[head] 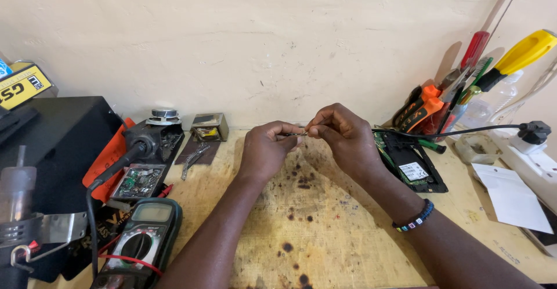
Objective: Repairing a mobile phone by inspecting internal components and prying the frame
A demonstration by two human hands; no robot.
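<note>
Pinching thin metal part (295,133), left hand (268,150), right hand (342,135), between fingertips

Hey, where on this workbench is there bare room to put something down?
Bare wood lies below the left hand and right hand, between the multimeter and the white paper. The left side by the multimeter and small circuit board is crowded, as is the right corner around the tool holder.

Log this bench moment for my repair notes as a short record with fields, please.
setting: stained wooden workbench against a pale wall
left hand: pinches one end of a thin dark part
right hand: pinches the other end
near left: multimeter, small circuit board
near right: open black device with green board, holder of screwdrivers and pliers
wrist: beaded bracelet
</note>
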